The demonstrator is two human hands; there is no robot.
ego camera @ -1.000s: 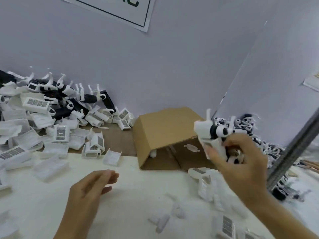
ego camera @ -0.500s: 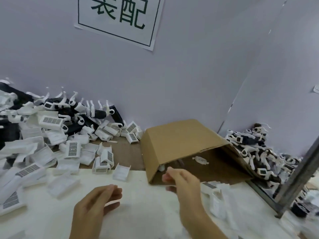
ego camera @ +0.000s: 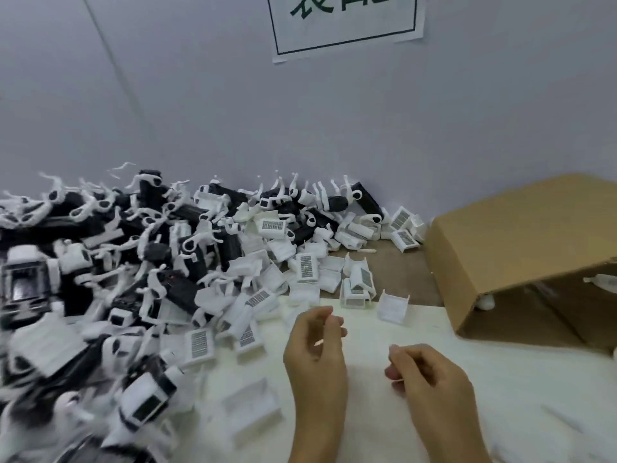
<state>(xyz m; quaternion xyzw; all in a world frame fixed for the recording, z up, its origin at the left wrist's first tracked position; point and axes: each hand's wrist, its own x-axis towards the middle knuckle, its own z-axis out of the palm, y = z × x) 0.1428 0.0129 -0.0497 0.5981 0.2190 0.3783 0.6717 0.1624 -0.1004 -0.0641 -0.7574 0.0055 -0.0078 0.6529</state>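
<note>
Head view shows both hands hovering over the white table (ego camera: pixel 500 379), left of the box (ego camera: pixel 521 235) and nearer the camera than it. The left hand (ego camera: pixel 315 352) is the farther of the two from the box; its fingers are loosely curled, its thumb is close to the fingertips, and it holds nothing. The right hand (ego camera: pixel 430 382) sits between the left hand and the box's open mouth, also loosely curled and empty. The two hands are near each other but apart.

The shell (ego camera: pixel 393 305), a small open white plastic piece, stands on the table just left of the box's front corner, beyond both hands and touched by neither. Farther left of the box lies a grille cover (ego camera: pixel 307 267), at the edge of the pile (ego camera: pixel 150 248) of black and white parts that runs along the wall away from the box. The box lies on its side with its mouth facing the camera, and a small white part (ego camera: pixel 484 300) sits just inside its left edge. A sign (ego camera: pixel 344 25) hangs on the wall above and left of the box.
</note>
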